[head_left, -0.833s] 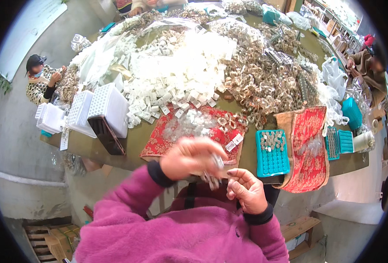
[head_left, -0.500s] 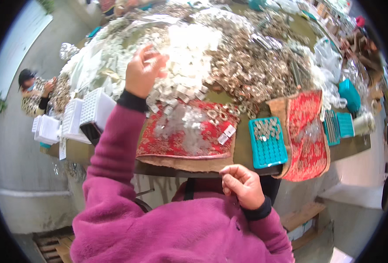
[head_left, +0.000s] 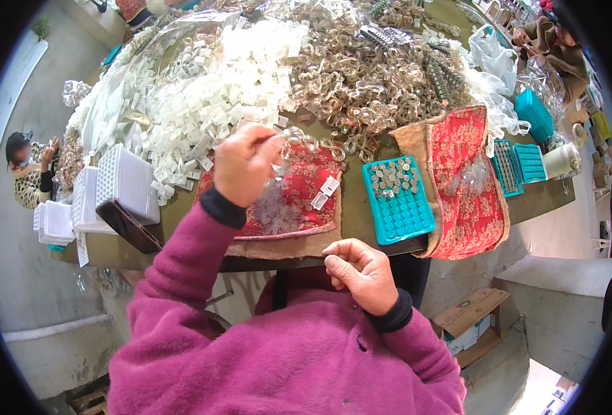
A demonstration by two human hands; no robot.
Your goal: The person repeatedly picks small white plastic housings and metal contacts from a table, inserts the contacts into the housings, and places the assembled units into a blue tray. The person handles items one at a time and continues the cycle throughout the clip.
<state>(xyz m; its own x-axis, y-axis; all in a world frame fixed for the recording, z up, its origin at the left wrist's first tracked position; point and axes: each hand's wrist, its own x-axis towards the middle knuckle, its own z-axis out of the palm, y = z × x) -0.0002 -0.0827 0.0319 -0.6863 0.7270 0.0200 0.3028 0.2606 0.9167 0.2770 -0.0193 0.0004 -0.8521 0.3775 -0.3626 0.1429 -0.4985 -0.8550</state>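
Over the left part of a red flowered cloth mat (head_left: 299,221), my left hand (head_left: 246,164) has its fingers drawn together; any small thing between them I cannot make out. Below it lie thin clear plastic pieces (head_left: 278,204), and two small white tags (head_left: 325,194) rest near the mat's right side. Several glassy rings (head_left: 306,140) lie along its far edge. My right hand (head_left: 362,275) is curled at the table's front edge, thumb against fingers. What it holds, if anything, is hidden. A teal tray (head_left: 399,220) of round cups, several filled with small silvery pieces, sits to its right.
Heaps of small white cards (head_left: 230,83) and clear-brown rings (head_left: 354,76) cover the far table. White trays (head_left: 127,183) stand at left. A second red mat (head_left: 465,194), teal trays (head_left: 535,114) and a thread spool (head_left: 561,160) lie right. Other people sit far left and far right.
My left hand has come back from the white pile to above the red mat, its fingers now closed together. The right hand stays curled at the table edge. The view has shifted slightly.
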